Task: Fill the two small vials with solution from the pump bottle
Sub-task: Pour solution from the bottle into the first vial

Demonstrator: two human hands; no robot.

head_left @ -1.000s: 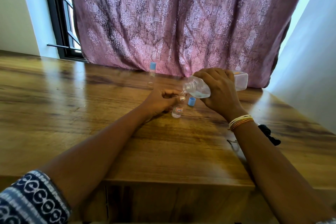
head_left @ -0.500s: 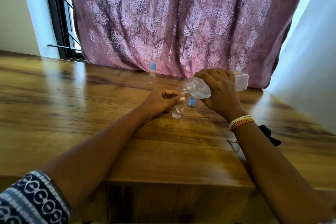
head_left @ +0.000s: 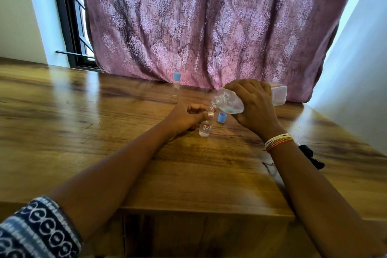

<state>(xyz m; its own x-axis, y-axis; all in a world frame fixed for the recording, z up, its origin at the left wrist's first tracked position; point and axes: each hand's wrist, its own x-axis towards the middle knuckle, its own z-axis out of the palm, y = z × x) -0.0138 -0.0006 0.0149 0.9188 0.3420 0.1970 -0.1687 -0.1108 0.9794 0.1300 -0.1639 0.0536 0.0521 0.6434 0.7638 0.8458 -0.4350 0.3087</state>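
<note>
Clear solution trickles from the bottle (head_left: 232, 102) my right hand (head_left: 254, 107) grips, tilted, into the open vial (head_left: 205, 129) my left hand (head_left: 184, 119) pinches mid-frame. Second vial (head_left: 176, 86), upper centre, still capped, looks unfilled.

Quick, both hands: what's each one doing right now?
Left hand: pinching the open vial upright on the table.
Right hand: gripping the tilted bottle, mouth over the vial.
</note>
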